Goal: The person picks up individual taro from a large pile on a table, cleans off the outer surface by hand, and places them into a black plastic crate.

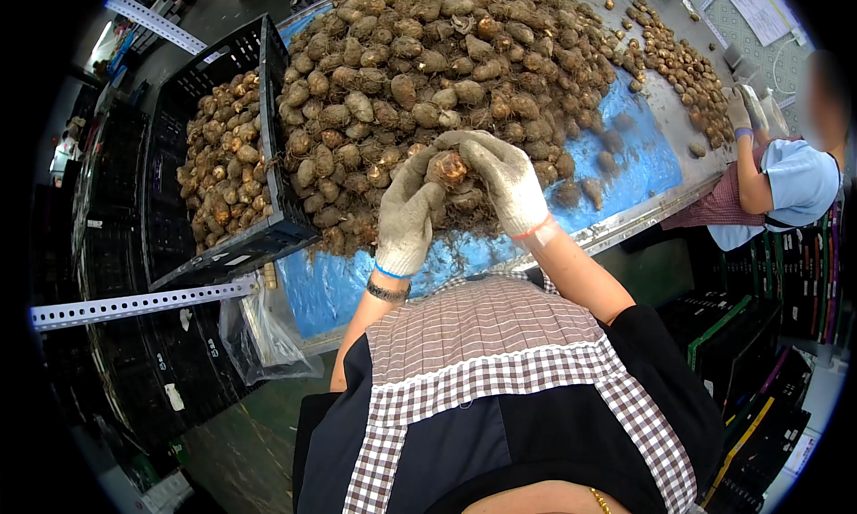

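My left hand (410, 212), in a soiled knit glove with a blue cuff edge, grips a small taro corm (447, 169). The corm's cut, orange-brown end faces up toward me. My right hand (501, 171), gloved the same way with an orange cuff edge, curls over the far side of that corm, and its fingertips are partly hidden. Beyond and beneath both hands rises a large heap of rooty, soil-covered taro corms (415, 65). The heap rests on a blue plastic sheet (335, 293), strewn with dirt near me.
At the left, a black plastic crate (268, 132) holds trimmed corms (227, 159). A perforated metal bar (144, 304) and a clear plastic bag (264, 333) are below it. To the right, a co-worker (797, 172) stands by more corms (696, 85) on the metal table (659, 105). Stacked crates (730, 340) flank me.
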Available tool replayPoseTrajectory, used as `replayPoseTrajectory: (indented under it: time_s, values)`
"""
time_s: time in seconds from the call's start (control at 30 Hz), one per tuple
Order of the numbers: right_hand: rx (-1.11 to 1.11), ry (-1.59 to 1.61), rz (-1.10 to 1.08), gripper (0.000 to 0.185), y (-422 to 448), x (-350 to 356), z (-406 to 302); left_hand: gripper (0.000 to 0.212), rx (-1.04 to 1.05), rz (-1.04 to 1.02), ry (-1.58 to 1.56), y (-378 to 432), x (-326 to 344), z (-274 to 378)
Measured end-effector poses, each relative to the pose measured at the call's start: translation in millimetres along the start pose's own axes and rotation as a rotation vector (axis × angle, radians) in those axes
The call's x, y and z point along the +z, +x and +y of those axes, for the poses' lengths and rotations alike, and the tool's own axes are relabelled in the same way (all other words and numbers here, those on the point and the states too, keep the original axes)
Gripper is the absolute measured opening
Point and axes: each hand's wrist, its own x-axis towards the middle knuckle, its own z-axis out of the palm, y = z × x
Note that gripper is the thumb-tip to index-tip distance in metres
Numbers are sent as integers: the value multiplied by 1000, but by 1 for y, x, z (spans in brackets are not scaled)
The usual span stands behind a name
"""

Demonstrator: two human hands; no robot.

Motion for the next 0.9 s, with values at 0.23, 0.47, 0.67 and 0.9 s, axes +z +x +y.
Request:
replayPoseTrajectory:
  time_s: [0.23,0.47,0.67,0.9]
  values:
    - [61,6,-13,31,-2,-7,2,46,169,-128,14,2,7,5]
    - [322,-348,67,31,-32,-50,42,70,370,-380,-939,26,-76,69]
    - [157,-974,590,34,-55,-151,71,60,173,-238,-435,14,-75,41]
    - [270,-1319,632,34,-77,-246,128,51,-119,-106,-41,13,-34,-37]
